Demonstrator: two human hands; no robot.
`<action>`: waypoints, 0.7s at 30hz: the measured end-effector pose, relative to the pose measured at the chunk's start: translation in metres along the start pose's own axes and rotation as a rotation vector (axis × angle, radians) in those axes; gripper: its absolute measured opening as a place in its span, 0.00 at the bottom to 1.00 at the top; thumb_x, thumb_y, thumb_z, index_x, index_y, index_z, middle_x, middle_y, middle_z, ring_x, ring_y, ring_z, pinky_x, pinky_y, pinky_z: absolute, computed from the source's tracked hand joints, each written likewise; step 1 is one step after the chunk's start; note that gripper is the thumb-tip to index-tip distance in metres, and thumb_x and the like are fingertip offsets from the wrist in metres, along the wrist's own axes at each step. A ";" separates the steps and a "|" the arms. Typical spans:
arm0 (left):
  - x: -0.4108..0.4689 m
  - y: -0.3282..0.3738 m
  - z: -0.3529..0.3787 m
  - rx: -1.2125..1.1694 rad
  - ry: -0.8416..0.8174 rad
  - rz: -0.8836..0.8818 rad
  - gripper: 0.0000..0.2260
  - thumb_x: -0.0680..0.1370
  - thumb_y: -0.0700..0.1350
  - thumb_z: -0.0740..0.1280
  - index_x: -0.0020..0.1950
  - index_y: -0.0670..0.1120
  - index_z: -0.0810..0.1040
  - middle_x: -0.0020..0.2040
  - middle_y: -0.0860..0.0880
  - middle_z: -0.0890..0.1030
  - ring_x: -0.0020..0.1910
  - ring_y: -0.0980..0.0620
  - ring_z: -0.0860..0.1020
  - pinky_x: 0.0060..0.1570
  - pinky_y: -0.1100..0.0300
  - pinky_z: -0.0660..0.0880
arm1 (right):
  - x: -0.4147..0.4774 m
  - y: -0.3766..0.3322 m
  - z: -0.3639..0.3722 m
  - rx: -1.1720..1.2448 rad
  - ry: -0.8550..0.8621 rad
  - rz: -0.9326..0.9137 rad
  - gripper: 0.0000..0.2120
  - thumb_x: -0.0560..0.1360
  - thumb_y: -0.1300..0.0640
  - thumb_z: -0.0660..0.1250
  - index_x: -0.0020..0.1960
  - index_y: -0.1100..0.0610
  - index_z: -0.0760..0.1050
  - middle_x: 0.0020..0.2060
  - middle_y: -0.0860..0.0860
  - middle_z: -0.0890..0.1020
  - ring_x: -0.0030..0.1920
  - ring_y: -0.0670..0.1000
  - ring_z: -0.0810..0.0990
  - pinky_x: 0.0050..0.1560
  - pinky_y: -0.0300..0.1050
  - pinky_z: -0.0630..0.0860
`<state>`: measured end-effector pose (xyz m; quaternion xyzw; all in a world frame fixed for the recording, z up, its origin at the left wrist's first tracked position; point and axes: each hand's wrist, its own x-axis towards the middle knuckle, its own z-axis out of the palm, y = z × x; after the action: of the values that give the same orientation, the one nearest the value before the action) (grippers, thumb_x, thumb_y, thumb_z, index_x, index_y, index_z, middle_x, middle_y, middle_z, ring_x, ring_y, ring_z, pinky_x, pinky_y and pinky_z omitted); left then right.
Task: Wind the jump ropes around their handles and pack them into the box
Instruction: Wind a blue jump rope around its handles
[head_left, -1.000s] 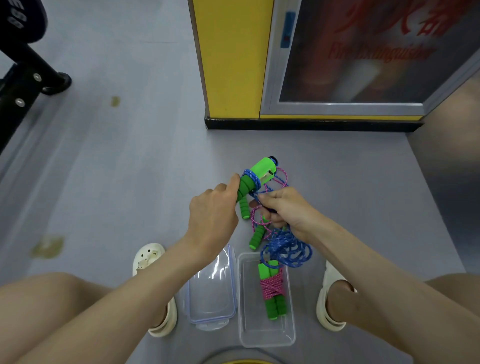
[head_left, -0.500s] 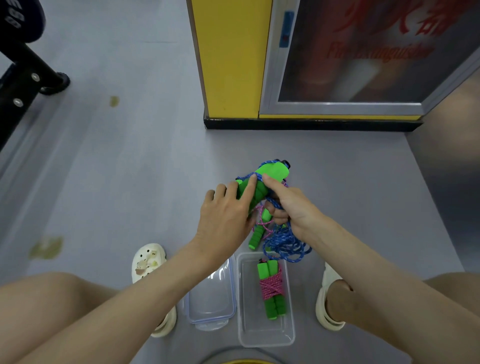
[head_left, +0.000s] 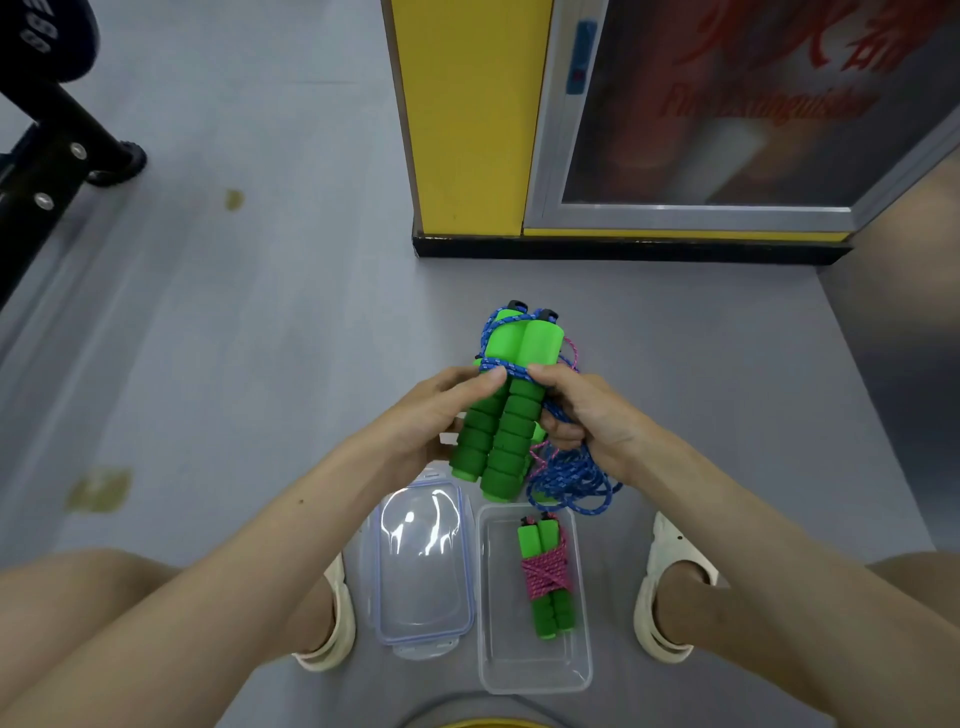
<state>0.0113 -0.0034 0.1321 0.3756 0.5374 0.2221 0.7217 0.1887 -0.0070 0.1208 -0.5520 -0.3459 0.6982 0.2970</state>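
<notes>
Two green foam handles (head_left: 503, 415) of a blue jump rope lie side by side, held up above the floor. My left hand (head_left: 439, 415) grips them from the left, thumb on the blue cord wound once round their tops. My right hand (head_left: 587, 415) pinches that blue cord (head_left: 571, 483) at the handles' right side; the loose remainder hangs in loops below it. Some pink cord shows behind the handles. A clear plastic box (head_left: 535, 670) on the floor holds a wound bundle (head_left: 545, 577), green handles wrapped in pink rope.
The box's clear lid (head_left: 423, 566) lies left of it. My feet in white clogs (head_left: 670, 587) flank both. A yellow pillar (head_left: 467, 119) and glazed extinguisher cabinet (head_left: 717, 104) stand ahead. Black gym equipment (head_left: 47, 150) is at far left.
The two handles came together and now stand parallel, closer to me. My left hand shifted to grip them from the left; my right hand laid a turn of blue cord round them.
</notes>
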 end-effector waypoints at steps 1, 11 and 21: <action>-0.001 0.000 0.000 -0.027 -0.023 0.006 0.27 0.67 0.57 0.71 0.64 0.51 0.73 0.50 0.48 0.82 0.43 0.52 0.81 0.37 0.59 0.77 | 0.000 0.001 0.001 0.022 -0.027 -0.008 0.14 0.78 0.49 0.60 0.42 0.60 0.69 0.22 0.50 0.69 0.19 0.45 0.57 0.23 0.38 0.56; -0.004 -0.005 0.005 -0.169 -0.137 0.032 0.17 0.74 0.35 0.68 0.62 0.41 0.73 0.52 0.36 0.81 0.50 0.36 0.80 0.50 0.42 0.79 | -0.002 0.000 0.007 -0.062 -0.047 -0.065 0.21 0.74 0.45 0.65 0.45 0.65 0.76 0.23 0.52 0.74 0.22 0.48 0.69 0.25 0.40 0.68; -0.002 0.001 0.002 -0.110 0.078 0.066 0.17 0.73 0.33 0.70 0.61 0.42 0.74 0.50 0.39 0.82 0.37 0.42 0.82 0.31 0.58 0.78 | -0.002 0.005 -0.007 -0.504 -0.046 -0.018 0.20 0.72 0.44 0.69 0.49 0.61 0.77 0.33 0.51 0.82 0.33 0.48 0.80 0.37 0.38 0.76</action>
<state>0.0123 -0.0052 0.1345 0.3439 0.5392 0.2896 0.7121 0.1961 -0.0105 0.1168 -0.5893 -0.5209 0.5996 0.1481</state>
